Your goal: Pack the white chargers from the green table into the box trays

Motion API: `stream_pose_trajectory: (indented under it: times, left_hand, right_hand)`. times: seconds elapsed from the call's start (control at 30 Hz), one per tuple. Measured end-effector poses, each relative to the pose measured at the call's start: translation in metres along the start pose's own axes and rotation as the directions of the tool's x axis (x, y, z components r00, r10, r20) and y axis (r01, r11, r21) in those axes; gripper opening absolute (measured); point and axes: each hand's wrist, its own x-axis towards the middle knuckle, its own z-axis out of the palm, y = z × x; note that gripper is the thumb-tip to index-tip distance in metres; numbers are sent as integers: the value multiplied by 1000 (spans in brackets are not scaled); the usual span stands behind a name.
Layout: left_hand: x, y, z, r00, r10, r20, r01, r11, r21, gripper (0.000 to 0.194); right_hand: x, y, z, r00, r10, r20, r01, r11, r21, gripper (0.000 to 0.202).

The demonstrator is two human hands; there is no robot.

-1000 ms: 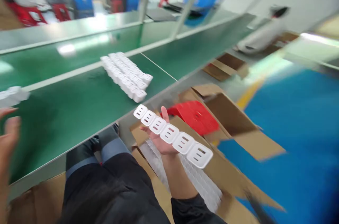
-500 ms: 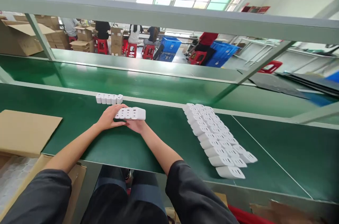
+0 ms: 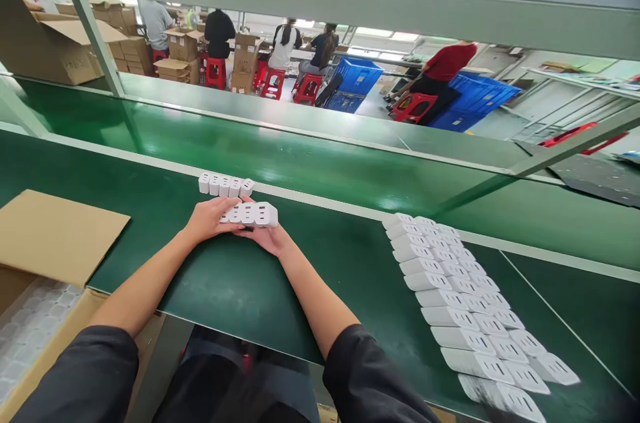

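Note:
Between my two hands is a short row of white USB chargers (image 3: 249, 213), pressed side by side, port faces turned toward me. My left hand (image 3: 207, 218) grips the left end, with fingers over the top and thumb along the lower edge. From below and behind, my right hand (image 3: 270, 236) supports the right end; part of its fingers is hidden by the chargers. Just beyond stands another row of white chargers (image 3: 225, 184), its rightmost one slightly turned. To the right, a large block of chargers (image 3: 465, 300) lies in several rows on the green work surface (image 3: 240, 303).
A cardboard sheet (image 3: 63, 233) lies at the left, above an open carton (image 3: 75, 323) with clear plastic trays. A pale rail (image 3: 320, 200) runs behind the chargers. Beyond the frame are seated people, blue crates (image 3: 357, 76), red stools (image 3: 273, 83) and stacked boxes (image 3: 183, 53).
The camera view has swung left and tilted down, so the charger block appears farther right and lower. My hands keep their hold on the row, which stays about the same.

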Motion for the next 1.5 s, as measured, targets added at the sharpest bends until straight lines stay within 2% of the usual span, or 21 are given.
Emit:
stream_pose_trajectory:
  times: [0.1,0.2,0.33,0.5,0.6,0.73,0.9,1.0,1.13,1.2,1.27,1.37,1.43,1.5]
  left_hand:
    - [0,-4,-11,999,-41,30,39,996,81,61]
    - [-1,-8,-19,995,-85,57,75,985,156,60]
    - [3,-16,-25,988,-112,110,82,965,247,56]
    - [26,-33,-23,974,-59,218,-8,956,293,57]
    - [37,-41,-20,969,-16,246,-56,957,286,60]
    - [38,-42,-22,983,6,185,-59,957,282,62]
    - [32,-27,-27,999,23,38,-32,969,246,70]
    - [34,-17,-18,998,59,16,-60,986,158,73]
    - [38,-9,2,997,56,56,-63,988,139,55]
    - [38,-8,8,997,51,60,-59,986,153,53]
    - [39,-6,11,998,44,54,-53,983,179,54]
    - [39,-4,13,998,34,49,-44,974,223,54]
    - [39,-4,14,998,30,46,-41,968,247,53]
    - [39,-4,15,999,27,43,-38,964,263,54]
  right_hand:
    - [6,-2,-6,984,-36,-177,33,999,-19,38]
    - [13,1,-13,963,-26,-267,23,1000,-17,23]
    - [18,5,-20,946,-57,-319,60,998,1,16]
    - [21,6,-19,944,-67,-323,75,997,11,19]
    - [20,5,-17,945,-78,-318,86,996,10,20]
    - [17,3,-16,949,-94,-301,99,995,1,22]
    - [14,3,-14,954,-92,-284,93,996,-9,24]
    - [18,6,-13,952,-91,-293,95,995,-1,25]
    - [24,7,-18,930,-104,-352,117,993,16,25]
    - [26,3,-25,899,-136,-415,151,989,4,25]
    - [25,-3,-32,848,-198,-491,211,977,-30,31]
    - [21,-11,-39,783,-281,-555,281,956,-86,55]
    - [17,-15,-38,781,-295,-551,288,952,-101,75]
    - [16,-16,-35,807,-290,-515,278,955,-101,87]
